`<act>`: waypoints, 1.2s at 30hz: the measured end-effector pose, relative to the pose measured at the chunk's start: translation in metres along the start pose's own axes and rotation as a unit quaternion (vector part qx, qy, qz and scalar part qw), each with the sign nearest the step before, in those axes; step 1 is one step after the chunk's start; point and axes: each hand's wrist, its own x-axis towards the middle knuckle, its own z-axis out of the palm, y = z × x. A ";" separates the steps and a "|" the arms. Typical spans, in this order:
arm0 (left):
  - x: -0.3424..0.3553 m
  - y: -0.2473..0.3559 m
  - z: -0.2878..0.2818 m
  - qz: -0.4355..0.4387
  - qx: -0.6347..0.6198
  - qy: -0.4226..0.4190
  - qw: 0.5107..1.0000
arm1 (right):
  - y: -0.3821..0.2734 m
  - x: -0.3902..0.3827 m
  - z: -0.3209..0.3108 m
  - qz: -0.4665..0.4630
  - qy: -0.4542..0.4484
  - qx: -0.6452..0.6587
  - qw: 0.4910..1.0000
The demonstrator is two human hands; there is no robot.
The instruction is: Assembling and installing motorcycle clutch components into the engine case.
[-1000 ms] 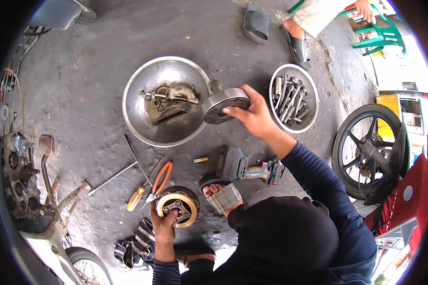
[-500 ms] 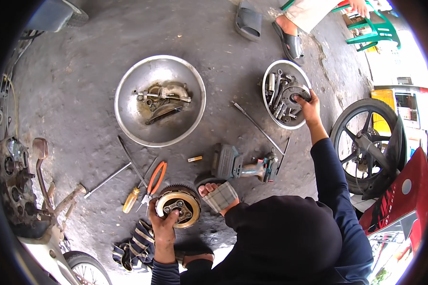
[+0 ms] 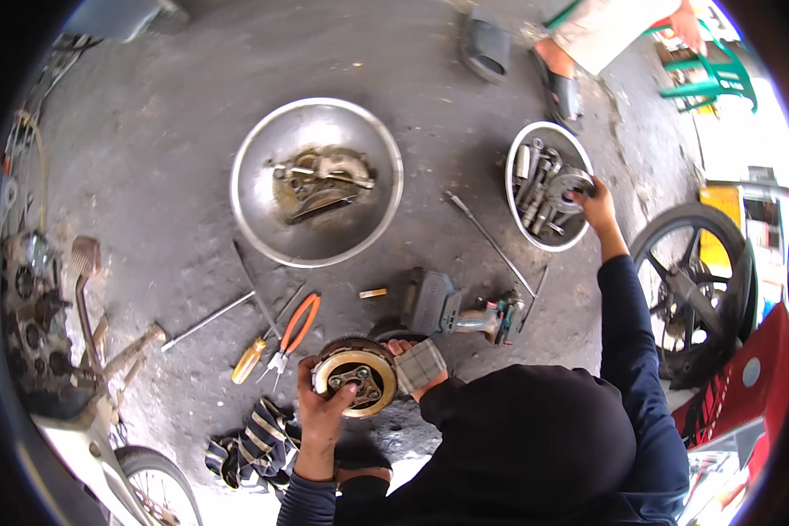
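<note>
My left hand (image 3: pixel 323 412) grips a round clutch assembly with a toothed rim and brass-coloured ring (image 3: pixel 373 368), thumb at its centre, beside my plaid-covered foot (image 3: pixel 421 366). My right hand (image 3: pixel 599 208) is closed on a round grey metal part (image 3: pixel 571 180) inside the right-hand steel bowl (image 3: pixel 509 167) of wrenches and sockets. A larger steel bowl (image 3: pixel 263 131) holds oily metal parts. Below it lie orange-handled pliers (image 3: pixel 300 324), a yellow screwdriver (image 3: pixel 249 361), metal rods (image 3: pixel 210 320) and a cordless impact tool (image 3: pixel 432 302).
Engine parts and a motorbike frame (image 3: pixel 57 368) line the left side, near a striped cloth (image 3: pixel 256 443). A black wheel (image 3: pixel 688 280) and red bodywork (image 3: pixel 745 386) stand right. Another person's sandalled foot (image 3: pixel 559 88) and green chair (image 3: pixel 714 83) are at the upper right.
My right hand carried the round grey part from over the large bowl rightward and down into the smaller bowl of tools. My left hand keeps its hold, shifted slightly rightward with the clutch assembly.
</note>
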 end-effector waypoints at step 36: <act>0.042 0.050 -0.009 0.102 -0.267 0.116 0.951 | -0.301 -0.076 0.195 -0.619 -0.064 -0.178 0.763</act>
